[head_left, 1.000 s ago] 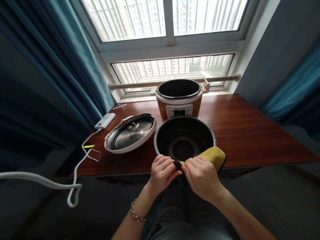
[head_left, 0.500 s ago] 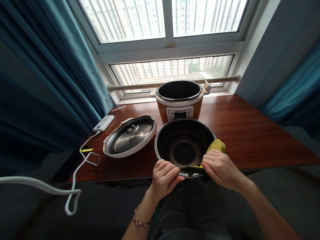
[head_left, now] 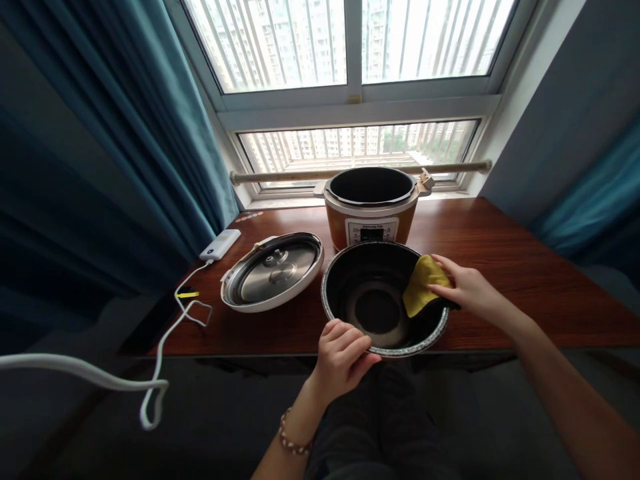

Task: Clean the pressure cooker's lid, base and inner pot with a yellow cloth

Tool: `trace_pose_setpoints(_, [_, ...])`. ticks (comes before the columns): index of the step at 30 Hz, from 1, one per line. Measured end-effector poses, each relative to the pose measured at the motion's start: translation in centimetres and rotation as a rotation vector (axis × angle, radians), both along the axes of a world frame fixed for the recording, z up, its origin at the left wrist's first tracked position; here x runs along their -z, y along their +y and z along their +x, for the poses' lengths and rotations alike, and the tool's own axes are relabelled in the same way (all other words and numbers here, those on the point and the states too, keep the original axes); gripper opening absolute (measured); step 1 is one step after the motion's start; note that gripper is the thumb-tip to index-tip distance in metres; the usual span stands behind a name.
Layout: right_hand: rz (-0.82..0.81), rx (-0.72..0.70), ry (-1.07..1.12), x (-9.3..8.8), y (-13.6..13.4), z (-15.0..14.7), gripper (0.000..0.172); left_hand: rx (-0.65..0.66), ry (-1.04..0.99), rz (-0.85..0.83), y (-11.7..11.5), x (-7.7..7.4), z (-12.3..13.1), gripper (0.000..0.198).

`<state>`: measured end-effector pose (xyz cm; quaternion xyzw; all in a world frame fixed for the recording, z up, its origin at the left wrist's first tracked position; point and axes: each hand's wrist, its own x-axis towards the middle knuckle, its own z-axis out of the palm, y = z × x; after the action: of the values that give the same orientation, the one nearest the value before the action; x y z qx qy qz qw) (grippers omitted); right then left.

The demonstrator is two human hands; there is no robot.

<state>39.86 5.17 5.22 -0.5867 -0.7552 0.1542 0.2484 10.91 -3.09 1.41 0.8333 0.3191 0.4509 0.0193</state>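
A dark inner pot (head_left: 367, 267) with a shiny metal rim sits at the table's front edge, its open top facing me. My left hand (head_left: 345, 353) grips the pot's near rim, fingers over the edge and thumb outside. My right hand (head_left: 463, 287) is closed on a yellow cloth (head_left: 423, 287) at the pot's right rim. The cloth hangs over that rim into the pot, and a dark part of it shows under the fingers. Right behind the pot stands the orange and white cooker body (head_left: 370, 217), its top uncovered.
The cooker lid (head_left: 280, 270) lies upside down left of the pot. A white power bank (head_left: 220, 245) with a white cable (head_left: 165, 333) is at the table's left side. The wooden table (head_left: 500, 267) ends at the window; blue curtains (head_left: 185, 133) hang on both sides.
My right hand has moved with the yellow cloth from the near rim up to the pot's right rim. My left hand keeps its hold on the near rim. The whole view has shifted slightly.
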Motion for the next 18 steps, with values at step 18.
trace_pose_setpoints(18, [-0.082, -0.162, -0.495, -2.9, 9.2, -5.9, 0.034, -0.021, -0.019, -0.016, -0.2, -0.3, 0.4, 0.021])
